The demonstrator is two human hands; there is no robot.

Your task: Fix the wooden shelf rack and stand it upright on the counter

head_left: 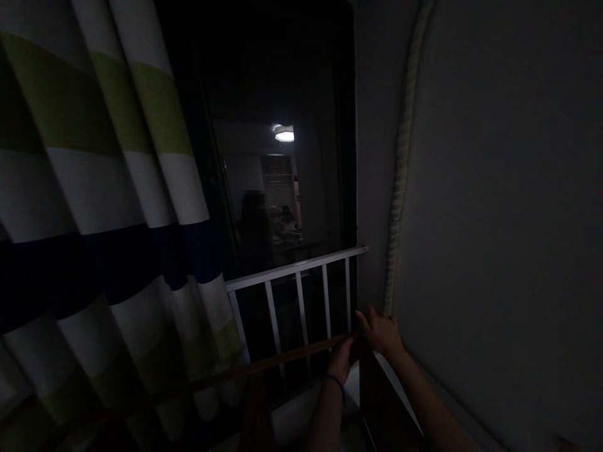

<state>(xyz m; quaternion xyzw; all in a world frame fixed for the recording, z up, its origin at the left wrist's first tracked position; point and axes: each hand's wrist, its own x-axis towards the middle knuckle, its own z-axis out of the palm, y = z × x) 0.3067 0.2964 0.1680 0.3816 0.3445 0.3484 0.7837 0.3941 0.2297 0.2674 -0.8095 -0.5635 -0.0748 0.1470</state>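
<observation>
Dimly, a wooden bar ran in front of the white railing, its right end at the hands, near the wall. Left hand at that end, right hand just beyond; too dark to tell whether either gripped. Broad gap lay above the railing, between striped curtain and ribbed pipe.

No word, number, brand or sign can be read. In the reflection on the dark, upright glass window pane, small dark marks on a pale vertical strip are too dim and tiny to tell as lettering.
</observation>
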